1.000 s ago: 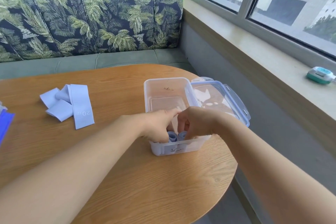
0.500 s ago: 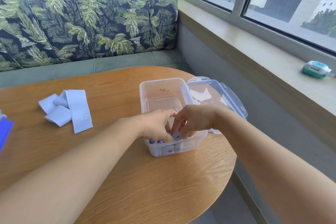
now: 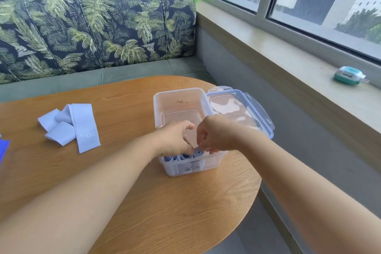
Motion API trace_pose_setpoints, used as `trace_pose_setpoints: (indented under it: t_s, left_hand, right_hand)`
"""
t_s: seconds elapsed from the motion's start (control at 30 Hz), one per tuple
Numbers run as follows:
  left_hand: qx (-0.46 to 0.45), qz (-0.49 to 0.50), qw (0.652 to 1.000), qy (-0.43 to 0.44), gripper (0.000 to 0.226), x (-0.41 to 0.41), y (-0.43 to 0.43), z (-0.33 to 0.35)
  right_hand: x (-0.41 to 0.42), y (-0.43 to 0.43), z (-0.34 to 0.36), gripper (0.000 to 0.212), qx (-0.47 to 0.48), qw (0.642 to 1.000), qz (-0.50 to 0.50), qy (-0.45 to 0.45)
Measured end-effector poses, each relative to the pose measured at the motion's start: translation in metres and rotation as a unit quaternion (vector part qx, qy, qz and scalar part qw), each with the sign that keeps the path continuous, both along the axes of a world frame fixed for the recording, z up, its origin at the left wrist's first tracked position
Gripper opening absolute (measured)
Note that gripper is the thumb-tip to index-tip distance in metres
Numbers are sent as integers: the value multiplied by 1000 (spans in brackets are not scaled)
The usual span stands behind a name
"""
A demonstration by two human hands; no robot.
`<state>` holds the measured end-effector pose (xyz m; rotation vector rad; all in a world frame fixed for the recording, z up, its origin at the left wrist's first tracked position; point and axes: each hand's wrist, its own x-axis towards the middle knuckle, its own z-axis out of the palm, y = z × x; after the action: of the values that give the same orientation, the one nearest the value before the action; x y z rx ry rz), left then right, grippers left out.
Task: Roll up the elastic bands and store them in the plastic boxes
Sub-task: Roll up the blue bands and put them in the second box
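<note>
left forefinger has curled down

left hand and right hand pinch a rolled pale-blue elastic band at the near end of the clear plastic box. flat pale-blue bands lie well left on the wooden table.

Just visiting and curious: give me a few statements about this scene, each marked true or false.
1. Both the left hand and right hand pinch a rolled band at the plastic box's near end. True.
2. The lid is snapped on the box. False: it lies off, at the box's right.
3. Loose bands lie on the table, left of the box. True.
4. Rolls fill the whole box. False: they stand only at its near end.
</note>
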<state>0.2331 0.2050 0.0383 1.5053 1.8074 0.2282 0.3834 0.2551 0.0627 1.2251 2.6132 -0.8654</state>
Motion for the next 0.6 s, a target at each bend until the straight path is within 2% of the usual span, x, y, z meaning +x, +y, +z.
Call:
trace_pose_setpoints:
  t_s: [0.43,0.6]
  left_hand:
    - [-4,4,1000,-10,66,5,0,5]
    - [-3,5,1000,19,65,8,-2,7]
  right_hand:
    - [4,-1,2,12,21,1000,15,0]
    - [5,-2,2,15,32,999,15,-12]
